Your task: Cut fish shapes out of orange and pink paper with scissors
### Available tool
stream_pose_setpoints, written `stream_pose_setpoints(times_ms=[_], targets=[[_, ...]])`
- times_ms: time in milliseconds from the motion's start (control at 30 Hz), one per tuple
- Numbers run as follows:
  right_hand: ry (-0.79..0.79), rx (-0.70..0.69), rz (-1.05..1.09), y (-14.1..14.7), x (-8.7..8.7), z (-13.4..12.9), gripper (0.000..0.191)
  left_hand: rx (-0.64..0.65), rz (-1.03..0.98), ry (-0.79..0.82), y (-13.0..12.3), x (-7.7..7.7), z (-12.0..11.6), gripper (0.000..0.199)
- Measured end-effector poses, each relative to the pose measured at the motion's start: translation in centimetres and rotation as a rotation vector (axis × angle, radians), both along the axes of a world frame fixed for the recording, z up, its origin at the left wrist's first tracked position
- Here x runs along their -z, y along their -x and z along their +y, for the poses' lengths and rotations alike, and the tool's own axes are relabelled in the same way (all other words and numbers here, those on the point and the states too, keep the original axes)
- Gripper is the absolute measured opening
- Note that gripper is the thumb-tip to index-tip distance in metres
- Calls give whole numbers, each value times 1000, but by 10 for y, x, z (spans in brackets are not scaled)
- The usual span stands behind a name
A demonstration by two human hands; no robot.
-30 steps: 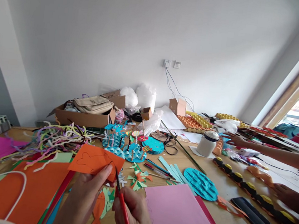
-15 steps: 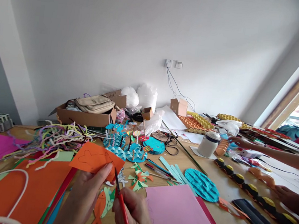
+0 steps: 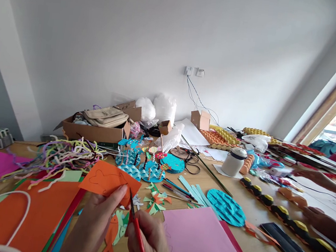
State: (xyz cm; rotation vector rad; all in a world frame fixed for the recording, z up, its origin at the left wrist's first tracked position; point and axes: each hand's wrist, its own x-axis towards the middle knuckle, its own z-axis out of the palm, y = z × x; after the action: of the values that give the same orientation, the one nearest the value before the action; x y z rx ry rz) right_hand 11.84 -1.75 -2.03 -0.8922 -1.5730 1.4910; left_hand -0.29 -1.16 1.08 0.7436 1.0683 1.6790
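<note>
My left hand (image 3: 97,215) pinches an orange sheet of paper (image 3: 106,177) between thumb and fingers, with the outline of a fish drawn on it. My right hand (image 3: 151,237) is closed round the red handles of a pair of scissors (image 3: 138,232). Their dark blades meet the sheet's right edge, close to my left thumb. Below the sheet lie cut paper fish, one orange (image 3: 111,233) and one pale green (image 3: 120,227). Green and orange paper scraps (image 3: 157,199) are scattered just beyond my right hand.
Pink paper (image 3: 206,241) lies at right, orange sheets (image 3: 27,211) at left. Farther back are pipe cleaners (image 3: 70,153), blue paper crafts (image 3: 152,172), a white jar (image 3: 234,162) and a cardboard box (image 3: 94,132). Another person's hands (image 3: 317,218) reach in beside a black-and-yellow egg-carton strip (image 3: 281,213).
My hands, the paper and the scissors have barely moved. The other person's farther hand has drawn back to the right, away from the orange carton piece beside the jar.
</note>
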Motion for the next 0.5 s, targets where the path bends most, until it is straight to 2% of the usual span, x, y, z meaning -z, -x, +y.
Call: stream_pose_setpoints(times_ms=[267,500], targets=[[-191,22,-36,-2,12,6,45,44,59,-49,3,2,2,14],[-236,45,-41,-2,11,6,42,92,73,-60,7,4,1,15]])
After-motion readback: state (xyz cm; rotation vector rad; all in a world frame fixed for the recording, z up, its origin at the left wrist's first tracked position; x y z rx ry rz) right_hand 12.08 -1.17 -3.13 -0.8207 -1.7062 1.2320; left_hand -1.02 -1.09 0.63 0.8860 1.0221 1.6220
